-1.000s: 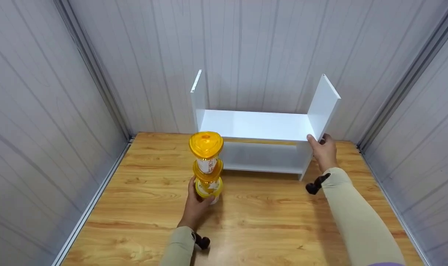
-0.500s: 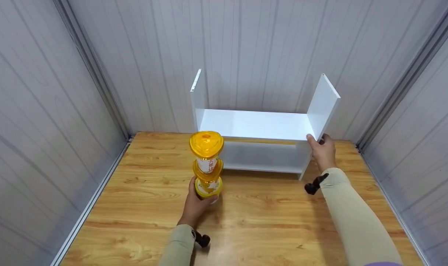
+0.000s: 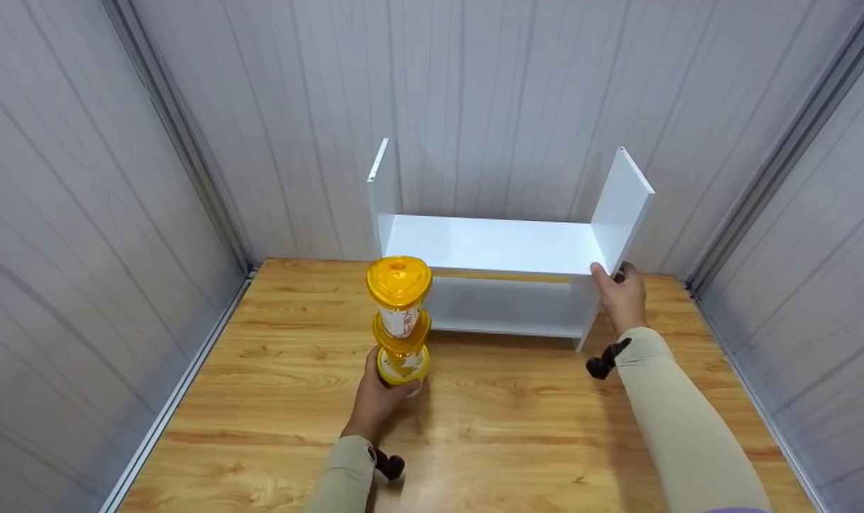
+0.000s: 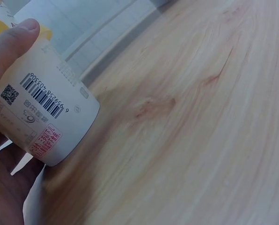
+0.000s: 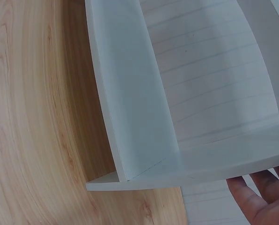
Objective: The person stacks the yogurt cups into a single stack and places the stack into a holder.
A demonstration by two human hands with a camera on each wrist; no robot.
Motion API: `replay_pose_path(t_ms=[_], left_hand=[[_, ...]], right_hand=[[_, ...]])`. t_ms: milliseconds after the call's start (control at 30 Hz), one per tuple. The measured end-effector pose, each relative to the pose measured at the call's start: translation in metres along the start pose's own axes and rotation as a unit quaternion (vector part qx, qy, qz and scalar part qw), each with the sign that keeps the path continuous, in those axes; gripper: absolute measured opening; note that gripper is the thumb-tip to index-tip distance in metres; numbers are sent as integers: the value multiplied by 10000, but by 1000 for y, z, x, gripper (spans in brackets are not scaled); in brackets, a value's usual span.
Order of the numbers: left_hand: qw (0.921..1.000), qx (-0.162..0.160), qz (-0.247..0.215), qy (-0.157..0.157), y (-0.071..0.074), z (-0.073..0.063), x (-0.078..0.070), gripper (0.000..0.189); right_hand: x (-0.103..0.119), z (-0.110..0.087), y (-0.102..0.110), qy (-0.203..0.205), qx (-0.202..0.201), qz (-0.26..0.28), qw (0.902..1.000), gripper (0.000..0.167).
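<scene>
In the head view my left hand (image 3: 380, 395) holds a stacked pair of cups with yellow lids (image 3: 400, 281) upright at the front left of a white shelf (image 3: 503, 242). Thumb and fingers wrap the lower cup (image 4: 48, 101), a white one with a barcode, whose base meets the table in the left wrist view. My right hand (image 3: 622, 299) grips the shelf's right side panel (image 3: 622, 206) at the level of the upper board, thumb on its front edge. In the right wrist view the fingertips (image 5: 246, 194) lie against the panel's outer face.
Under everything lies a wood-grain table (image 3: 488, 442). Pale panelled walls (image 3: 488, 92) stand behind and on both sides, with metal trim along the corners. The shelf has two boards; the lower board (image 3: 506, 306) sits close above the table.
</scene>
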State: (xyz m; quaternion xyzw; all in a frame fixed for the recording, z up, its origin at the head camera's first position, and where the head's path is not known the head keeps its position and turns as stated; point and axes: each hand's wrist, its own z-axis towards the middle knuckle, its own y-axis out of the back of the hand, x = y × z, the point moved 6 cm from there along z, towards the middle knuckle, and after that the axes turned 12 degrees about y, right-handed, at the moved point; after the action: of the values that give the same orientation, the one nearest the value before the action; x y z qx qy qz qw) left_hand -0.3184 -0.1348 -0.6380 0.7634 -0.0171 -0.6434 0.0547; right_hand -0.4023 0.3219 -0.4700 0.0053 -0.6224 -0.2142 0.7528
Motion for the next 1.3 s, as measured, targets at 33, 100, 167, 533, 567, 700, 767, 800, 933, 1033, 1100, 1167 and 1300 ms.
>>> replay_pose_path(t_ms=[33,100,167,533,567,700,767,800,933,1033,1100,1167,1300], left_hand=[[10000,1,6,-2,-1,0,-1,104],[10000,2,16,14,-4,0,-2,104],[10000,12,62,-8,-7,1,-2,104],[9998,141,127,-20,-28,0,-6,106],[9998,131,145,-35,-30,0,-6,106],[9994,228,174,-209,-37,-1,-9,105],[9992,248,204,-258,-40,-1,-11,104],[9991,245,215,-267,-42,-1,-11,104],[9993,158,268,-224,-48,-1,-13,103],[9993,177,260,-218,-53,-1,-13,104],[9991,206,252,-257,-57,-1,-14,103],[9990,212,283,-291,-61,0,-15,102],[9985,211,338,-375,-69,1,-19,101]], right_hand=[[0,0,0,-20,-1,-3,10000,91],[-1,0,2,-64,-9,-20,10000,91],[0,0,3,-59,-14,-24,10000,91],[2,-1,7,-103,0,-30,9999,91],[2,-1,7,-84,5,-38,10000,91],[2,0,8,33,-25,-97,9999,88],[2,0,8,86,-35,-122,9999,87],[2,0,7,101,-33,-129,9999,86],[2,1,7,85,12,-155,9998,88],[1,2,6,18,36,-203,9998,89],[0,2,6,-33,50,-243,9997,89],[0,2,6,-85,59,-280,9996,90],[0,2,8,-98,48,-297,9995,90]])
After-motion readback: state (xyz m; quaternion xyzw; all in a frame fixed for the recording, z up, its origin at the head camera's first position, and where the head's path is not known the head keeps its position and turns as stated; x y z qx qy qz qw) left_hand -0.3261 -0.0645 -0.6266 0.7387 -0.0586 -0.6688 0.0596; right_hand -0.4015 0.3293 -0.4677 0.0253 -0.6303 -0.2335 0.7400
